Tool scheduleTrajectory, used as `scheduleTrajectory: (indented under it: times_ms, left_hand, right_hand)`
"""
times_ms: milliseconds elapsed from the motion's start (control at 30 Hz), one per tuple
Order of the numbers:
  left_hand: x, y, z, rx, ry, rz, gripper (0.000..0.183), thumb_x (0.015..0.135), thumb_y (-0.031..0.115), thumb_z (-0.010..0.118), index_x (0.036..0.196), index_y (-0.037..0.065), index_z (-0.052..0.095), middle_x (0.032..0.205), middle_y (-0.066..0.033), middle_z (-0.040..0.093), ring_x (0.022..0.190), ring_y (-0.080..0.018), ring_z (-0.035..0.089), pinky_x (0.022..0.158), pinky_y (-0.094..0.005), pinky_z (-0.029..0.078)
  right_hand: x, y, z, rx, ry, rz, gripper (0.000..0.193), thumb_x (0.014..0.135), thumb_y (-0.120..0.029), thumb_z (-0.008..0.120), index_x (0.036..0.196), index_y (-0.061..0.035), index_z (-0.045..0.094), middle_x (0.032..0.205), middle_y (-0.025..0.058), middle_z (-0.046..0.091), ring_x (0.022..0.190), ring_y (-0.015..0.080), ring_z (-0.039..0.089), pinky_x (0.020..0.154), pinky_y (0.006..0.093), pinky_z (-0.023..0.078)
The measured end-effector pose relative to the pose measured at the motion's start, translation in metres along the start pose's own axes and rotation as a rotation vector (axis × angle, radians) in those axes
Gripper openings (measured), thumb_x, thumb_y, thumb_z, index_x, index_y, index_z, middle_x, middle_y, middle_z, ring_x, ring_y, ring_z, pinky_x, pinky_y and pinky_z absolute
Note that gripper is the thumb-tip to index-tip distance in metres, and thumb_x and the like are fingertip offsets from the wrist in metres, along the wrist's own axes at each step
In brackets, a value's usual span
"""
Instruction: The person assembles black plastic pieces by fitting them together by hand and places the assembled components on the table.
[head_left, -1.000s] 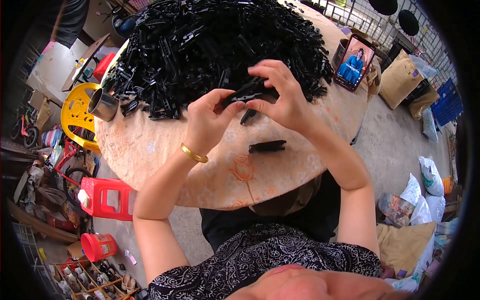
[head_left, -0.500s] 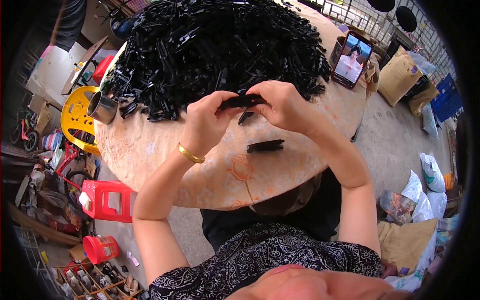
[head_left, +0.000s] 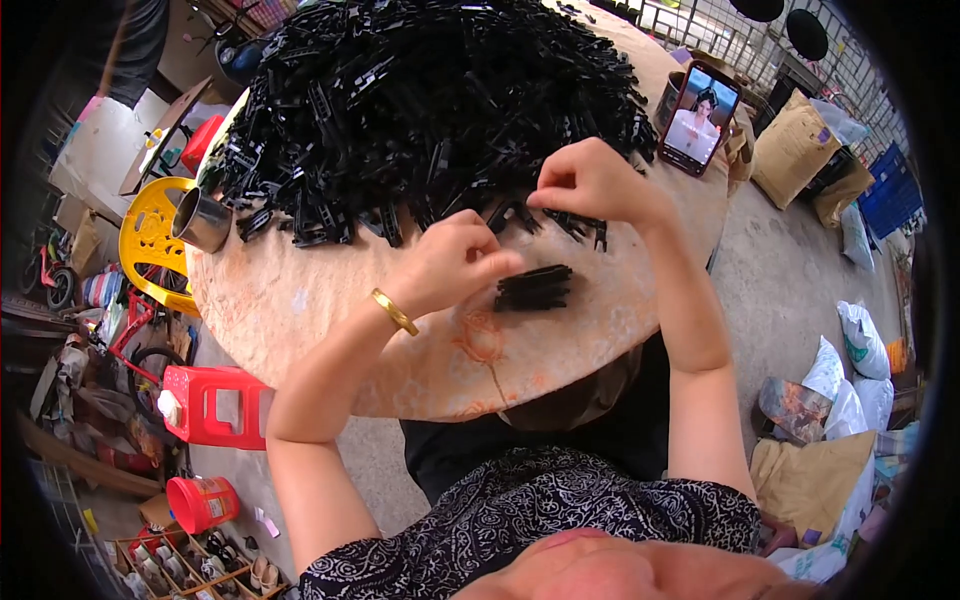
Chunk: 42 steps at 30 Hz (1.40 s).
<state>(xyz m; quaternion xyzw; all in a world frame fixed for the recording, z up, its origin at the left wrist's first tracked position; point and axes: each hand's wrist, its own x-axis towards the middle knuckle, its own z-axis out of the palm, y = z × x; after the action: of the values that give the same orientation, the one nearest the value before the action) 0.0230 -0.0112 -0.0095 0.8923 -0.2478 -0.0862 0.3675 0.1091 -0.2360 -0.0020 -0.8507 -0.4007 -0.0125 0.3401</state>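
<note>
1. Left hand (head_left: pixel 452 262), gold bangle (head_left: pixel 395 311) on wrist, grip curled shut beside a small stack of black plastic strips (head_left: pixel 533 288); fingertips touch its left end. Stack lies flat on the round counter (head_left: pixel 300 300), near its front edge.
2. Right hand (head_left: pixel 592 182) at the edge of the big black parts heap (head_left: pixel 420 100), grip pinched on a piece there.
3. Phone (head_left: pixel 701 118) propped at right, screen lit.
4. Metal cup (head_left: pixel 201 220) at counter's left rim.

Soft daylight, fisheye-bent dark rim
</note>
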Motion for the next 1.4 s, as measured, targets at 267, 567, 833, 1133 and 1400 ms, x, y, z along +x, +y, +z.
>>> scheduleTrajectory:
  times_ms: [267,567,833,1133,1400]
  left_hand:
    - [0.020,-0.020,0.017,0.374,0.462,0.199,0.035,0.076,0.006,0.066,0.110,0.001,0.058,0.094,-0.0164,0.060,0.080,-0.0319,0.060,0.071,-0.0371,0.050]
    - [0.010,-0.012,-0.002,-0.801,0.539,-0.175,0.039,0.081,-0.002,0.065,0.119,-0.002,0.054,0.087,-0.0081,0.064,0.075,-0.0112,0.063,0.067,-0.0213,0.051]
    - [0.008,-0.014,0.003,-0.609,0.487,-0.145,0.030,0.081,0.003,0.067,0.110,-0.003,0.061,0.091,-0.0078,0.067,0.079,-0.0085,0.063,0.072,-0.0201,0.051]
    - [0.005,-0.015,-0.002,-0.360,0.547,-0.009,0.025,0.081,0.004,0.069,0.105,0.000,0.066,0.088,-0.0067,0.069,0.072,-0.0074,0.061,0.063,-0.0212,0.049]
    - [0.002,-0.008,-0.004,0.074,0.647,0.173,0.026,0.075,0.002,0.070,0.102,0.003,0.066,0.083,-0.0132,0.067,0.062,-0.0163,0.061,0.057,-0.0255,0.048]
  right_hand:
    - [-0.002,-0.008,0.042,-0.402,-0.019,-0.038,0.019,0.071,-0.022,0.069,0.082,-0.0067,0.068,0.084,0.0105,0.064,0.083,0.0286,0.062,0.072,0.0371,0.050]
    - [0.003,-0.030,0.039,0.337,0.313,-0.041,0.018,0.073,-0.009,0.070,0.090,-0.0025,0.068,0.075,0.0116,0.065,0.066,0.0194,0.064,0.060,0.0273,0.050]
    - [0.002,-0.033,0.039,-0.182,0.390,-0.360,0.018,0.071,-0.008,0.070,0.088,-0.0040,0.068,0.085,0.0084,0.064,0.076,0.0246,0.061,0.065,0.0306,0.051]
    - [0.005,-0.026,0.040,0.033,0.345,-0.244,0.030,0.071,-0.012,0.074,0.098,-0.0019,0.065,0.092,0.0118,0.063,0.077,0.0239,0.062,0.068,0.0294,0.051]
    - [0.003,-0.026,0.037,0.131,0.258,-0.177,0.033,0.072,-0.017,0.074,0.098,0.0002,0.065,0.083,0.0158,0.066,0.072,0.0253,0.065,0.067,0.0310,0.052]
